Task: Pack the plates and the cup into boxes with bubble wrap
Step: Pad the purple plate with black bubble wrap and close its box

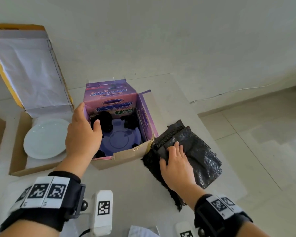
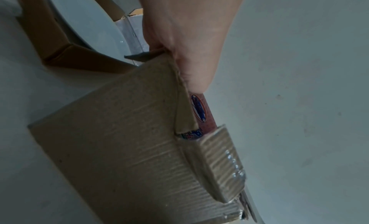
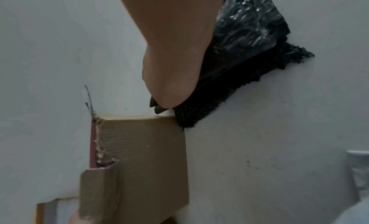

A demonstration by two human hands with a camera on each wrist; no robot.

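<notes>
While the left hand (image 1: 83,132) grips the left wall of the purple printed box (image 1: 144,115), thumb inside and fingers curled over the rim, a plate (image 1: 120,138) already lies flat on the box bottom with dark bubble wrap tucked into its corners. That box stands near the middle of the surface (image 1: 135,182). The right hand (image 1: 177,164) pinches a folded piece of black bubble wrap (image 1: 200,151) from the stack lying just right of the box, thumb under the fold and fingers on top. Towards the left edge of the surface a second white plate (image 1: 44,139) sits bare in an open brown cardboard box (image 1: 18,147) whose lid (image 1: 29,72) stands up, lined with white paper. No cup shows in any view. By my reading the job is partly done: one plate is placed but uncovered, so a sheet probably goes over it next; the white plate lacks wrap on top, the cup remains, and both boxes need closing
</notes>
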